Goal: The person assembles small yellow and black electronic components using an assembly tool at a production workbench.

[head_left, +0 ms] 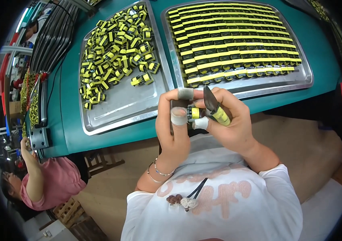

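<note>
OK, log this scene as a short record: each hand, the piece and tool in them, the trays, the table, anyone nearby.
Left hand: grips a small component; pale wraps on thumb and one finger
Right hand: holds a bladed tool
Component: yellow and black, between the hands
Bladed tool: dark blade, yellow handle
Left tray: similar components in a loose pile
Right tray: similar components in rows
Table: green, under both trays
Nearby: co-worker in pink, at left
</note>
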Action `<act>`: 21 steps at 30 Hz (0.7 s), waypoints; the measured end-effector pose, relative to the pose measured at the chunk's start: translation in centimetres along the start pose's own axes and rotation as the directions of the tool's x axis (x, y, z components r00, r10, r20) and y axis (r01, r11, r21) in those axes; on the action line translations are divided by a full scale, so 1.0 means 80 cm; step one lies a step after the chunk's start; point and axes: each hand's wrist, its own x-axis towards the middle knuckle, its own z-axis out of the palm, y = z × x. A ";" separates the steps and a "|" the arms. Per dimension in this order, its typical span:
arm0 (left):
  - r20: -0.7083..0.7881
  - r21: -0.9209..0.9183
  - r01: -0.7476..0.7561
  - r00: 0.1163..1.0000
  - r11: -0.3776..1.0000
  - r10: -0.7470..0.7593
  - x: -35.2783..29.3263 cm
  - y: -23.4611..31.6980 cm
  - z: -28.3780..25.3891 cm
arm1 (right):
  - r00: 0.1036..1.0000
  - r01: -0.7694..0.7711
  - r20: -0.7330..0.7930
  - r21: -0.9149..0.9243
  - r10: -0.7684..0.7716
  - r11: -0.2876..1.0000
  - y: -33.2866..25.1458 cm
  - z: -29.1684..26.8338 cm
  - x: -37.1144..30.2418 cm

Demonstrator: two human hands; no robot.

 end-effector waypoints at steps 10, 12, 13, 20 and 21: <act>0.269 0.578 -0.484 0.873 0.656 0.407 0.013 0.002 -0.043 | 0.983 -0.184 0.032 0.254 0.182 0.950 -0.007 -0.018 0.000; 0.321 0.607 -0.565 0.818 0.559 0.477 0.015 -0.001 -0.042 | 0.973 -0.230 0.063 0.224 0.222 0.947 -0.013 -0.021 0.001; 0.322 0.606 -0.566 0.817 0.559 0.478 0.015 0.001 -0.042 | 0.960 -0.276 0.091 0.193 0.263 0.942 -0.014 -0.022 0.002; 0.372 0.610 -0.667 0.718 0.428 0.588 0.014 0.001 -0.044 | 0.932 -0.361 0.150 0.292 0.330 0.886 -0.014 -0.018 0.001; 0.382 0.615 -0.675 0.708 0.408 0.594 0.013 0.000 -0.044 | 0.928 -0.372 0.153 0.297 0.341 0.880 -0.014 -0.018 0.001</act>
